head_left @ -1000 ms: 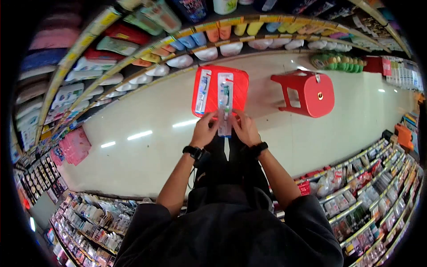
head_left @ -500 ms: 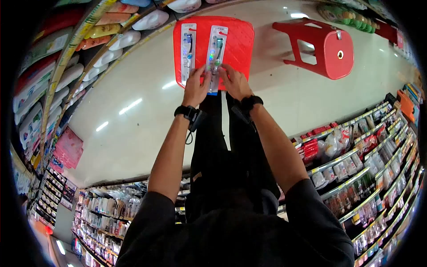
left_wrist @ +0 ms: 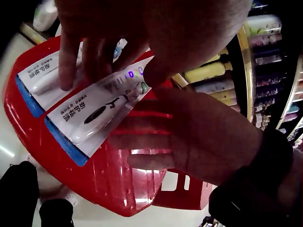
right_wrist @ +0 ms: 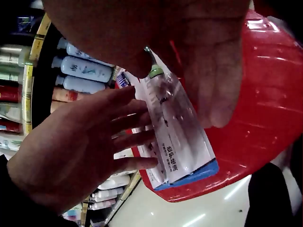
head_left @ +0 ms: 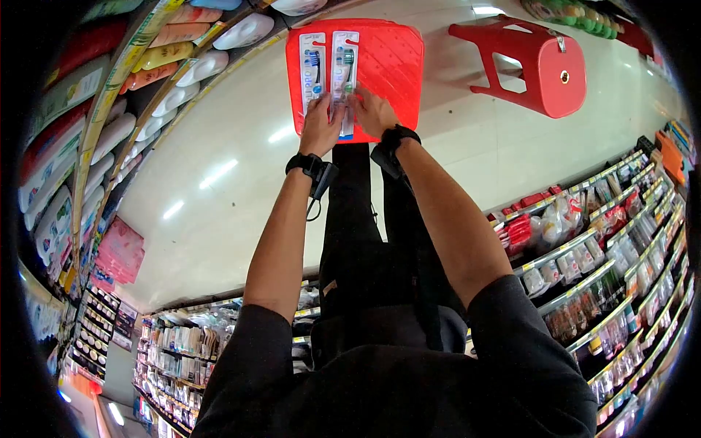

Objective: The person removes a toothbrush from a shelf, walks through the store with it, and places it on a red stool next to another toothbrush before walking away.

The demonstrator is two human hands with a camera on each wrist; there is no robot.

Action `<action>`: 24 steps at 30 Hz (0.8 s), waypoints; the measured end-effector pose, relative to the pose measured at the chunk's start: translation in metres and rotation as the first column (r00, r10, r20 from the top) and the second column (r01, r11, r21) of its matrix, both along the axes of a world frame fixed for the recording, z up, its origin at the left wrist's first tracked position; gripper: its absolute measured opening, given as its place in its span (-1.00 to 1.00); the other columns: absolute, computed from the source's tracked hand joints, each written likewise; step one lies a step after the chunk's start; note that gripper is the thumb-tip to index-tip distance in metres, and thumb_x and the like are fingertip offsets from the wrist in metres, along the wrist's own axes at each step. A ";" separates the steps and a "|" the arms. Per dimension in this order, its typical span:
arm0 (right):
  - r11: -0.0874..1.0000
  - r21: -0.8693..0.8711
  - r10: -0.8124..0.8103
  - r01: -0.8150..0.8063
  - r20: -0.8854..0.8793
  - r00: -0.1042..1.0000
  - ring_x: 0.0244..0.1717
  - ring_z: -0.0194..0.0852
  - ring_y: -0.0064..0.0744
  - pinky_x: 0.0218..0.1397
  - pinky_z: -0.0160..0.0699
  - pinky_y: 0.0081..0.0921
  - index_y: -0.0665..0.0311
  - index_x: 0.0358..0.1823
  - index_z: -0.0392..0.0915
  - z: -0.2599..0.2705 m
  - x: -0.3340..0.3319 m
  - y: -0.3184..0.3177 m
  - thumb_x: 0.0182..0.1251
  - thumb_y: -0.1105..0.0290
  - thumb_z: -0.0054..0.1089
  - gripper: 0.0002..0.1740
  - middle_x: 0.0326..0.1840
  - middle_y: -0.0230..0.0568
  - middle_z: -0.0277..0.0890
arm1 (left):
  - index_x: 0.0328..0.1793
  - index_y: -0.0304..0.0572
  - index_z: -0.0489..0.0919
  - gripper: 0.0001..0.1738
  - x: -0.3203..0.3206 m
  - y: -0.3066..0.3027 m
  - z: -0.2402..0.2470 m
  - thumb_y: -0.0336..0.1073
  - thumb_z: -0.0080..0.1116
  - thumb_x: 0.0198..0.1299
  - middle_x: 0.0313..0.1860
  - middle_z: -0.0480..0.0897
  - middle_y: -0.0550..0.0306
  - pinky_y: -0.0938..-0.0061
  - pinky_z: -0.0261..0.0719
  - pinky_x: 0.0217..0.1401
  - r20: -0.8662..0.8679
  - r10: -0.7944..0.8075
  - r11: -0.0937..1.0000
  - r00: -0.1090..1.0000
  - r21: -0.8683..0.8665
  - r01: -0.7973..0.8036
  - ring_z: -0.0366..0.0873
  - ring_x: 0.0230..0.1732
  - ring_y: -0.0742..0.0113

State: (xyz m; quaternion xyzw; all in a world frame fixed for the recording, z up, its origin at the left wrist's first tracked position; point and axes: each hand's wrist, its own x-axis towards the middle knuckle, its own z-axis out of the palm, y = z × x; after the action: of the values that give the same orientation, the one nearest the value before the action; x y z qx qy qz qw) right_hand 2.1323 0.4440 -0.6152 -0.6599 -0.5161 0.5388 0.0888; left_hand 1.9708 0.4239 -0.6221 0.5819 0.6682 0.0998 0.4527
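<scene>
The left hand (head_left: 320,130) and right hand (head_left: 374,115) are apart, close on either side of the lower part of the right toothbrush pack (head_left: 345,66). Both are open, with fingers extended. The left hand's fingers reach over the lower ends of both packs, its thumb beside the right pack's left edge. The right hand's fingers lie at that pack's right edge, slightly spread. Neither hand is closed round a pack; how firmly the fingertips touch, I cannot tell.

The left toothbrush pack (head_left: 312,64) lies flat just beside the right one, nearly parallel, its brush blue where the other is dark green. Both have clear fronts, white backing and blue near ends, and lie on the left half of the red stool top (head_left: 394,77). Black bands with small devices circle both wrists.

To the right, apart on the pale floor (head_left: 453,168), is a second red stool (head_left: 544,91), its seat toward the right and its legs toward the left. Shelves of bottles (head_left: 146,95) run along the left and far left; racks of small packaged goods (head_left: 584,270) stand near right, with more (head_left: 182,350) near left. A pink stack (head_left: 120,252) sits at the left.
</scene>
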 end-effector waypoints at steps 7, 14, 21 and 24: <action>1.000 0.003 -0.012 0.012 0.009 1.000 -0.16 0.64 0.34 -0.11 0.60 0.19 0.33 0.17 0.43 0.004 -0.002 0.005 0.56 0.06 -0.07 -0.54 -0.23 0.35 0.62 | 0.31 -0.36 0.53 -0.45 0.002 0.008 0.007 -0.07 0.12 0.38 0.07 0.66 -0.31 0.13 0.59 0.16 0.059 0.084 0.995 0.995 -0.055 -0.081 0.66 0.07 -0.16; 1.000 -0.022 0.004 -0.003 0.053 0.999 -0.15 0.65 0.34 -0.08 0.62 0.15 0.32 0.26 0.43 -0.003 -0.002 0.001 0.53 0.11 -0.02 -0.53 -0.22 0.30 0.64 | 0.26 -0.25 0.62 -0.54 0.008 0.014 0.019 -0.08 0.14 0.42 -0.05 0.74 -0.24 0.28 0.68 0.00 -0.010 0.093 0.994 0.996 -0.055 -0.094 0.76 -0.04 0.03; 0.995 0.082 0.055 -0.065 0.120 0.991 -0.13 0.63 0.37 -0.06 0.61 0.16 0.35 0.26 0.44 -0.003 -0.003 -0.006 0.47 0.13 0.08 -0.50 -0.19 0.34 0.63 | 0.22 -0.22 0.64 -0.57 0.012 0.012 0.032 -0.07 0.13 0.43 -0.08 0.75 -0.20 0.26 0.67 -0.09 0.013 0.079 0.994 0.997 -0.072 -0.077 0.76 -0.13 0.00; 0.994 0.091 0.046 -0.061 0.160 0.986 -0.10 0.62 0.34 -0.06 0.60 0.15 0.31 0.21 0.49 0.011 0.004 -0.012 0.46 0.12 0.09 -0.53 -0.18 0.35 0.63 | 0.17 -0.22 0.66 -0.60 0.009 0.010 0.043 -0.08 0.12 0.44 -0.12 0.75 -0.19 0.25 0.66 -0.13 0.039 0.080 0.995 0.996 -0.068 -0.077 0.76 -0.16 0.00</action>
State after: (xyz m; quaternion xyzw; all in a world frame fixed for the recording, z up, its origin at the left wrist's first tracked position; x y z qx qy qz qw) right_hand 2.1361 0.4321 -0.6041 -0.6814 -0.5642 0.4617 0.0646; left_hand 1.9793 0.4338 -0.5788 0.5377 0.6838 0.1074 0.4814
